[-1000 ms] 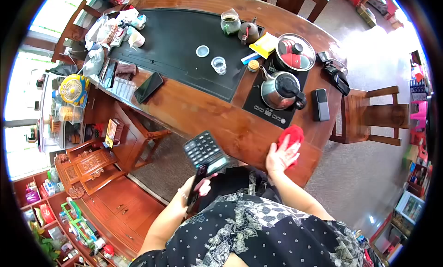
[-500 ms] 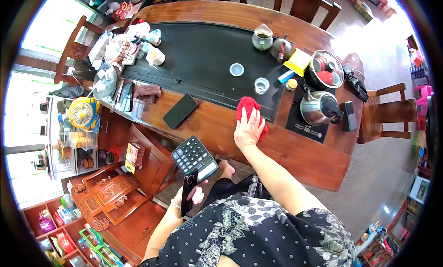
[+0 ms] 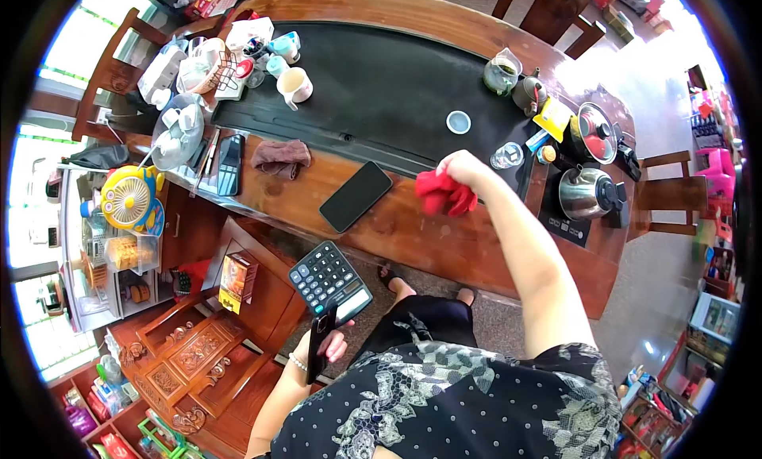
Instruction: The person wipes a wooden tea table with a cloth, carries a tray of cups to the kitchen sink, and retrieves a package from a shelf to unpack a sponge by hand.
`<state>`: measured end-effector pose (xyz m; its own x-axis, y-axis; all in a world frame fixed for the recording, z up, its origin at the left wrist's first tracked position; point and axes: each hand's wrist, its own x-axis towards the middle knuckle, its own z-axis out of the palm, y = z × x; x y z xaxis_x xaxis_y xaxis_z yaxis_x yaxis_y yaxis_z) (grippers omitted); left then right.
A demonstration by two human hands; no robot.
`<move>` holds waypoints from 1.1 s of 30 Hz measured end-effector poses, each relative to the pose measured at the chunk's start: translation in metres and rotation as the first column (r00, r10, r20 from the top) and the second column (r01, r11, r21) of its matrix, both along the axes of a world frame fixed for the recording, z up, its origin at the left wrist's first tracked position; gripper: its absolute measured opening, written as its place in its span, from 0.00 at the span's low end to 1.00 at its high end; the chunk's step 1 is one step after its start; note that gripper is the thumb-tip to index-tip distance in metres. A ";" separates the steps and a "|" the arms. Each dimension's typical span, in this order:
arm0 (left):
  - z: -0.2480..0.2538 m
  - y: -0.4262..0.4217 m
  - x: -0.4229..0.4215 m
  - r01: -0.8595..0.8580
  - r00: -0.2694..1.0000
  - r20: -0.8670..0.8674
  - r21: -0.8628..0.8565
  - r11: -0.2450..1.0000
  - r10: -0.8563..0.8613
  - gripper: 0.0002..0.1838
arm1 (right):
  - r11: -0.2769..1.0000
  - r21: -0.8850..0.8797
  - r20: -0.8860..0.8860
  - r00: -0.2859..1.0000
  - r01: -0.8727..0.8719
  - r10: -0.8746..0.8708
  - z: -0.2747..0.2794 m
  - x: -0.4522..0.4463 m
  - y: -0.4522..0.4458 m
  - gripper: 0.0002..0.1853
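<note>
My right hand [image 3: 463,167] is closed on a bunched red cloth [image 3: 444,195], which hangs over the near edge of the tea tray. Down at the lower middle, my left hand [image 3: 332,348] grips a dark calculator [image 3: 325,275] together with a black phone [image 3: 320,344] seen nearly edge-on. Part of the left fingers is hidden behind the phone. Another smartphone [image 3: 355,197] lies flat on the wooden table, left of the cloth. A small clear glass [image 3: 506,156] stands just right of my right hand, and a small white dish [image 3: 458,122] sits beyond it.
On the black tray [image 3: 381,86] are a glass pitcher [image 3: 502,74], a teapot [image 3: 529,92] and a mug [image 3: 294,86]. A steel kettle [image 3: 582,193] stands at the right. A brown cloth [image 3: 281,157] lies at the left; a carved chair [image 3: 190,348] is below.
My right hand has gone from lying flat on the red cloth to gripping it bunched up. The view has shifted, and my left hand still holds the calculator and phone.
</note>
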<state>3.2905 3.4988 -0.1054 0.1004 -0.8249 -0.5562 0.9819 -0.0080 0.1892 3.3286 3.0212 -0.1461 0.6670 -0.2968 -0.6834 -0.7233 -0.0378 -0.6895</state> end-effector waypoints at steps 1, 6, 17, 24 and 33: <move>-0.005 0.008 0.001 0.007 1.000 -0.011 -0.017 1.000 -0.007 0.28 | 0.996 0.083 0.074 0.997 0.026 -0.032 0.000 0.002 -0.010 0.14; -0.008 0.015 0.007 -0.022 0.999 -0.033 -0.043 0.999 0.020 0.26 | 0.901 -0.409 0.219 0.942 -0.147 0.253 -0.014 0.055 -0.025 0.25; -0.024 0.000 0.020 0.053 0.993 -0.097 -0.151 0.987 -0.068 0.28 | 0.567 -0.823 0.379 0.776 0.034 0.504 -0.005 -0.087 0.139 0.11; -0.001 -0.074 0.042 0.263 0.963 -0.035 -0.089 0.961 -0.266 0.29 | 0.376 -0.920 0.064 0.905 -0.109 0.419 0.012 -0.185 0.107 0.20; 0.004 -0.136 0.034 0.457 0.886 -0.045 -0.070 0.887 -0.461 0.32 | 0.264 -0.957 -0.273 0.679 -0.120 -0.682 -0.033 -0.455 -0.010 0.25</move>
<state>3.3249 3.3632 -0.1014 -0.3285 -0.8006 -0.5012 0.8803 -0.4518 0.1448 2.8732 3.0117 -0.1788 -0.0071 -0.9994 0.0352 -0.9860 0.0129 0.1662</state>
